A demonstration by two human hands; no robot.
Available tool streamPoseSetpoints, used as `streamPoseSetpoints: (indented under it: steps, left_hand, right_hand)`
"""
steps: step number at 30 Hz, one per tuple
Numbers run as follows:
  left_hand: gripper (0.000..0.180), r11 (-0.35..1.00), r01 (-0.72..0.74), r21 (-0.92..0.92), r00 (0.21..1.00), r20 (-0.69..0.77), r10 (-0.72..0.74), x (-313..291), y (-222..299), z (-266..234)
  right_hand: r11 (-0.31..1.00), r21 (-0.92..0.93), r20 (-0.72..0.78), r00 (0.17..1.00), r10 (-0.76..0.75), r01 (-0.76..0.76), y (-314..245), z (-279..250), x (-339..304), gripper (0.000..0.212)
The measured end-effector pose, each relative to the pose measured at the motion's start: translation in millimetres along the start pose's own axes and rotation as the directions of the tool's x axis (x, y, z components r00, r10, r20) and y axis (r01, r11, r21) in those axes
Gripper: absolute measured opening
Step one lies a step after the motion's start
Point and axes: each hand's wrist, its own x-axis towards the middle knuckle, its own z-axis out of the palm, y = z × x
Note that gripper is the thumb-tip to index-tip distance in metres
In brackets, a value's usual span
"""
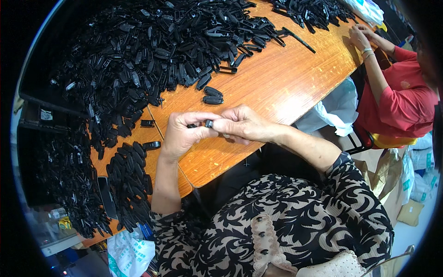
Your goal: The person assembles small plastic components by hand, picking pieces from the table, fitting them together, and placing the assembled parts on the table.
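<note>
My left hand (177, 134) and my right hand (242, 124) meet above the wooden table near its front edge. Between their fingertips is a small black plastic part (209, 123), mostly covered by the fingers. Both hands are closed on it in a pinch. Just beyond them, two oval black plastic pieces (213, 95) lie side by side on the wood. A single black piece (151, 145) rests by my left wrist, and another small one (147, 123) lies a little farther off.
A large heap of black plastic parts (161, 51) covers the table's far left. Nearer, a pile of oval black pieces (127, 171) lies beside a dark phone-like slab (107, 197). A thin black stick (299, 40) lies farther right. Another person in red (397, 97) works at the right.
</note>
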Motion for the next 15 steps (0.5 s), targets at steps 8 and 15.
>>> streamPoseSetpoints:
  steps: [8,15]
  left_hand:
    - [0.030,0.991,-0.125,0.055,0.992,-0.004,0.125,-2,3,-1]
    - [0.026,0.897,0.126,0.425,0.986,0.047,-0.160,-20,22,-54]
  right_hand:
    - [0.998,-0.020,-0.029,0.998,-0.061,0.061,9,1,3,0.045]
    - [0.461,-0.874,-0.191,0.767,-0.613,0.151,-10,-43,28,0.025]
